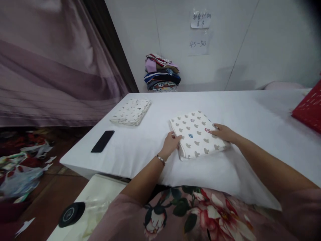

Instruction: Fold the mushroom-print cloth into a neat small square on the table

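A folded white cloth [198,132] printed with grey mushroom-like shapes and a few blue and red ones lies on the white-covered table [160,107] in front of me. My left hand [172,143] grips its left edge, with the thumb on top and the other fingers partly hidden at the side. My right hand [224,133] holds the right edge, one digit resting on the upper face and others by the far corner. Farther back on the left sits another folded white cloth [130,111] with a small print, apart from both hands.
A black phone [102,141] lies near the table's left edge. Behind the far edge rises a stack of folded fabrics [162,73] against the wall. Red fabric [309,108] lies at the far right. A white surface [100,190] with a round black object [71,214] stands lower left.
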`<state>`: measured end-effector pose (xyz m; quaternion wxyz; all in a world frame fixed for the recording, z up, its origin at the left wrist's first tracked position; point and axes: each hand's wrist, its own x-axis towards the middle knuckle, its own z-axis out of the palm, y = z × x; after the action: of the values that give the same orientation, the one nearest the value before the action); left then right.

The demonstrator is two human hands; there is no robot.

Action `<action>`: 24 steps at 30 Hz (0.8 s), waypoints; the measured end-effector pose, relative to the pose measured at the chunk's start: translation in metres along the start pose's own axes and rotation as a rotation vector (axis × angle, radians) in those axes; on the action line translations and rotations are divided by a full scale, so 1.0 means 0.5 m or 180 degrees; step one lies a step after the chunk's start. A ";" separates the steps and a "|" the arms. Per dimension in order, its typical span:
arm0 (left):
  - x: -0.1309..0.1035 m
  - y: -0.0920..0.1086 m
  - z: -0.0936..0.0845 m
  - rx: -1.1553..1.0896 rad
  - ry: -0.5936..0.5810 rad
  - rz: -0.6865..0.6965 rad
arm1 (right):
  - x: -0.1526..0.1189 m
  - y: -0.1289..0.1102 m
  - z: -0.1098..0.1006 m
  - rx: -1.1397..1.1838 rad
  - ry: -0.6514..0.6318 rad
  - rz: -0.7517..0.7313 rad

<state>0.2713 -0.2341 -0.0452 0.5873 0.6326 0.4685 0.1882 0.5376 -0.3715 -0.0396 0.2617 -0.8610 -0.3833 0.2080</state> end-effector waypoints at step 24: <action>-0.025 0.058 0.224 0.1881 -0.0983 0.3894 | -0.266 0.048 0.009 0.0842 0.1134 -0.0274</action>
<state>0.3640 -0.3041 -0.0416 0.2389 0.9358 -0.0293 0.2577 0.4660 -0.4861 -0.0368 0.4445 -0.8252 -0.3368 0.0897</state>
